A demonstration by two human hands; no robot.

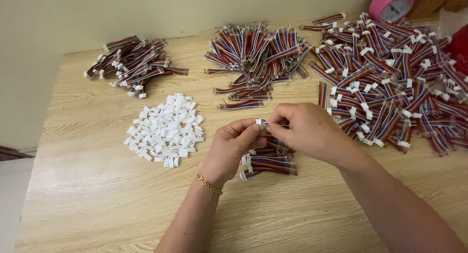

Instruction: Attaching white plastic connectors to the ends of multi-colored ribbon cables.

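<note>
My left hand (233,146) and my right hand (304,131) meet above the middle of the wooden table (97,199). Between their fingertips is a small white plastic connector (261,122) joined to a short multicoloured ribbon cable; the left thumb and forefinger pinch the connector, the right fingers pinch the cable end. Most of the cable is hidden behind my right hand. Under the hands lies a small stack of ribbon cables with white connectors (268,164). A pile of loose white connectors (165,130) lies to the left of my left hand.
Three heaps of ribbon cables lie along the back: a small one at far left (131,63), a middle one without connectors (258,53), a large one with connectors at right (395,77). A pink alarm clock (391,4) stands behind. The table's left edge drops off.
</note>
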